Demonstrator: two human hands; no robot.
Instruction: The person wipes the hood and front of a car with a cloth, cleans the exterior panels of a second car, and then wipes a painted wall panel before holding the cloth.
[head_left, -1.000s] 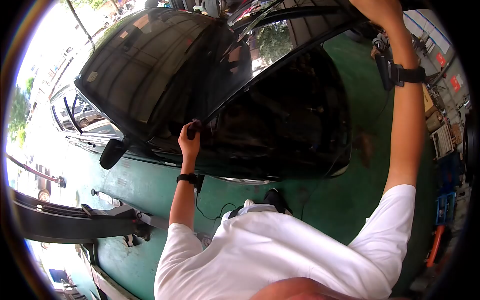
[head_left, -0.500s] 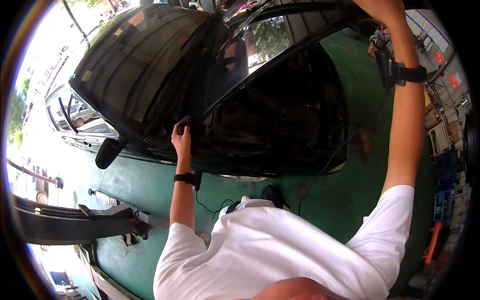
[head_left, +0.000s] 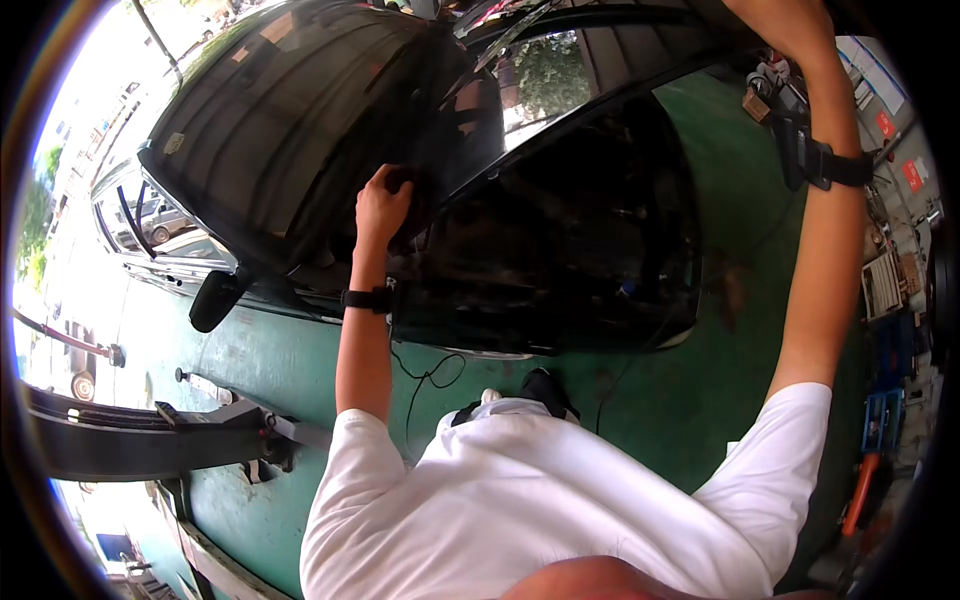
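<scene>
A black car stands before me, its hood point(head_left: 640, 55) raised over the dark engine bay point(head_left: 570, 230). My left hand point(head_left: 383, 205) is near the base of the windshield point(head_left: 270, 120), by the hood's rear corner. Its fingers are curled round something dark that I cannot make out. My right arm reaches up to the raised hood's front edge at the top right. Only the lower part of my right hand point(head_left: 785, 22) shows there; its fingers are hidden at the frame's top. Both wrists wear black straps.
The side mirror point(head_left: 216, 301) juts out at the left. A dark lift arm point(head_left: 150, 445) lies at lower left. A thin cable point(head_left: 430, 378) hangs near my feet on the green floor point(head_left: 480, 395). Tools and an orange-and-blue jack point(head_left: 868, 470) line the right side.
My left hand has moved forward, away from my body, along the base of the windshield. My right hand has shifted slightly to the right, still high by the hood.
</scene>
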